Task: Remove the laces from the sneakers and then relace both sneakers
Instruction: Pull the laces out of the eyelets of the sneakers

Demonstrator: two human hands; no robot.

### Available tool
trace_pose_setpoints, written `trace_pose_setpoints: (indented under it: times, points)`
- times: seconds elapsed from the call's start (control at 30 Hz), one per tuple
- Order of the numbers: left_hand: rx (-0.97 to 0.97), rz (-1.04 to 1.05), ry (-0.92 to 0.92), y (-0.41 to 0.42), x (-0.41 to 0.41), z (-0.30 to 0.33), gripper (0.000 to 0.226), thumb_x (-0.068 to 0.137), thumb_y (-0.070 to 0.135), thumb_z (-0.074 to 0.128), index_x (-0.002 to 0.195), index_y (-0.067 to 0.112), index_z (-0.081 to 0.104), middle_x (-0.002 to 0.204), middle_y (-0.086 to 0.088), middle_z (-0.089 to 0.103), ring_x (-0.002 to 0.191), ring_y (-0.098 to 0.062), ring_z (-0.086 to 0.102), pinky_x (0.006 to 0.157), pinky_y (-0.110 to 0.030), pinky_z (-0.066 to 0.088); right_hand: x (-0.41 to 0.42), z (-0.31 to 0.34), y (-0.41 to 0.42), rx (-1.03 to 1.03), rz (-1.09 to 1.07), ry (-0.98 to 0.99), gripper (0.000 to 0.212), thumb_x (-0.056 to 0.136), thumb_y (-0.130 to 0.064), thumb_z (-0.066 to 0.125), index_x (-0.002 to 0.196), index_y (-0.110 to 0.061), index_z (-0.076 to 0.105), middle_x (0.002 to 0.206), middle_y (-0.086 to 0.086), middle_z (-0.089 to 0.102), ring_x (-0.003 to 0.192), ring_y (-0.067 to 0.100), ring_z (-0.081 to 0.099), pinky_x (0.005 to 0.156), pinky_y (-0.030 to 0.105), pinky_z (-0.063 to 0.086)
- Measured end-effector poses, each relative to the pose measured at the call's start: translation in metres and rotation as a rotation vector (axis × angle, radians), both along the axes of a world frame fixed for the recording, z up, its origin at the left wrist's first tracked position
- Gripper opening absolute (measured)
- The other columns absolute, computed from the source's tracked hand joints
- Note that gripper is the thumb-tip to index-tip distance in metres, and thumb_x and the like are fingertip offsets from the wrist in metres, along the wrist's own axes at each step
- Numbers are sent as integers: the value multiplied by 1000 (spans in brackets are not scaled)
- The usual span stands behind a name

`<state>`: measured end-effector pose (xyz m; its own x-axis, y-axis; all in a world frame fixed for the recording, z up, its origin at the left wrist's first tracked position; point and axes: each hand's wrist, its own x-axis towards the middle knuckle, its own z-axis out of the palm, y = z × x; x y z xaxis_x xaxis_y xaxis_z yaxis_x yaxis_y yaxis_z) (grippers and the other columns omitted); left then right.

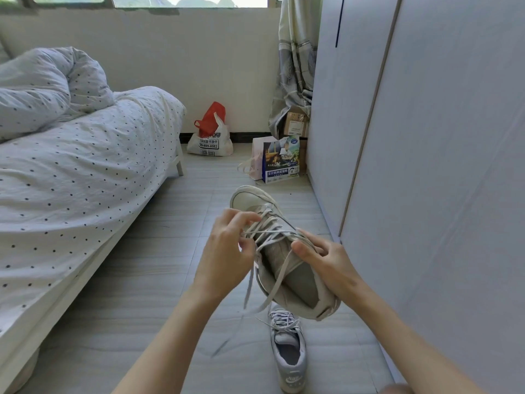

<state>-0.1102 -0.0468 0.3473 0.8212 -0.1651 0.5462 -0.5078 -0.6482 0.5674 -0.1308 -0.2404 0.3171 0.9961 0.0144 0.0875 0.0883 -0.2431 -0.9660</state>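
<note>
The sneaker was held in mid-air at centre frame, its long axis running from the heel at lower right up to the toe at upper centre. The left hand pinched the lace on the shoe's left side; the right hand gripped the collar, thumb over the tongue. Loose lace ends trailed down-left, nearer the left hand. The second sneaker stood on the floor below, still laced.

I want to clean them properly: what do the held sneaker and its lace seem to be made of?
Held sneaker: likely matte suede or canvas, with a smoother, leather-like toe cap; the grey side looks soft and dull. Lace: flat woven fabric, probably cotton or polyester; it hangs limp like a ribbon.
</note>
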Motion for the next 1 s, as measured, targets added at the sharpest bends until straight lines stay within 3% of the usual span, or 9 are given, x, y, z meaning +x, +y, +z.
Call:
trace_pose_setpoints:
  times: [0.1, 0.2, 0.27, 0.37, 0.47, 0.53, 0.67, 0.83, 1.0]
  points:
    - [86, -151, -70, -4, -5, 1, 25, 83, 2, 62, 104, 15, 66, 92, 14, 52, 93, -7, 44, 80, -4, 34, -2, -2, -3, -66, 9, 9, 84, 57, -74, 65, 128, -30, 56, 125, -12, 61, 116, 0, 54, 98, 20, 41]
    - [97, -215, -127, -9, -7, 5, 9, 84, 13, 67, 92, 12, 71, 83, 13, 56, 85, -8, 48, 75, -7, 37, -3, -1, -4, -107, 15, 0, 97, 45, -85, 60, 126, -32, 57, 123, -14, 61, 114, -2, 54, 98, 19, 40]
    - [-68, -176, -87, -9, -8, 9, 4, 84, 11, 66, 85, 14, 70, 78, 16, 57, 76, -1, 50, 69, -8, 38, -3, 0, -4, -113, 21, -6, 95, 46, -85, 60, 125, -33, 58, 123, -15, 61, 113, -4, 53, 95, 17, 40]
    - [-494, -44, 91, -7, -6, 17, 15, 91, 11, 57, 81, 22, 60, 75, 12, 62, 68, 4, 57, 63, -8, 43, -4, 1, -3, -126, 10, -1, 88, 52, -82, 62, 126, -34, 57, 123, -14, 61, 115, 0, 53, 100, 22, 41]
    - [-643, -34, 216, -5, -5, 19, 18, 94, 9, 51, 86, 23, 56, 79, 7, 64, 73, -1, 60, 67, -16, 48, -4, 2, -3, -151, -2, -1, 83, 56, -82, 62, 126, -37, 56, 118, -19, 60, 116, 2, 53, 102, 26, 40]
    - [-529, -148, 249, -4, -8, 17, 18, 91, 10, 56, 98, 28, 54, 90, 6, 62, 79, -9, 59, 69, -17, 49, -5, 2, -3, -179, 7, -2, 84, 53, -83, 58, 124, -40, 55, 114, -24, 57, 114, -1, 52, 99, 22, 40]
    - [-111, -245, 164, -7, -8, 8, 55, 80, 37, 65, 127, 40, 36, 101, 15, 52, 80, -5, 53, 77, -13, 45, -7, 2, 0, -202, 53, -7, 70, 51, -83, 58, 113, -52, 55, 111, -30, 57, 109, -10, 52, 91, 13, 40]
    - [-123, -234, 134, -8, -7, 6, 23, 80, 24, 71, 100, 34, 64, 87, 11, 53, 74, 3, 47, 72, -10, 39, -10, 4, 6, -251, 85, -37, 46, 54, -82, 59, 98, -68, 53, 97, -39, 62, 99, -14, 56, 80, 7, 42]
    - [-188, -247, 291, -7, -7, 10, 60, 73, 50, 59, 129, 39, 42, 102, 15, 48, 82, 2, 46, 79, -12, 42, -9, 4, 6, -254, 89, -52, 57, 55, -78, 61, 108, -59, 53, 105, -32, 62, 104, -10, 57, 90, 17, 45]
